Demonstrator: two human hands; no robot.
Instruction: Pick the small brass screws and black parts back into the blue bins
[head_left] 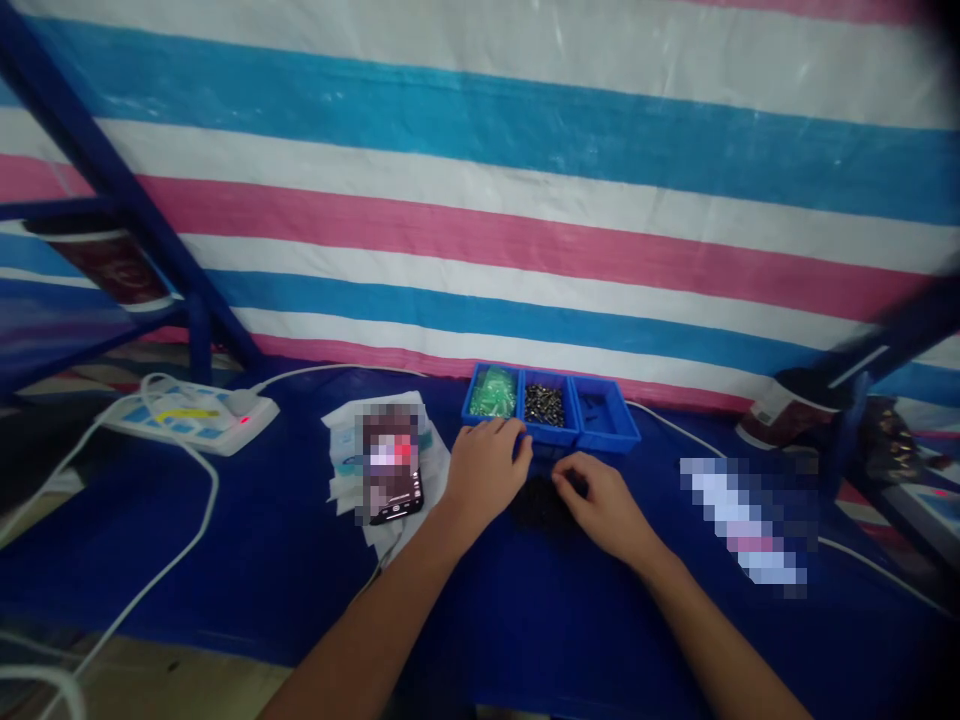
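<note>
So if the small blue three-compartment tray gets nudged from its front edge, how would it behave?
The blue tray looks like thin plastic, so it probably slides easily on the blue table cover. It sits low and wide, so tipping seems unlikely. The loose metal bits in its middle compartment may rattle or shift.

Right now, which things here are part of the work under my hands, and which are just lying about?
In use:
left hand
right hand
pile of small dark parts
blue three-bin tray

Lying about:
phone
power strip
paper cup
white cable
</note>
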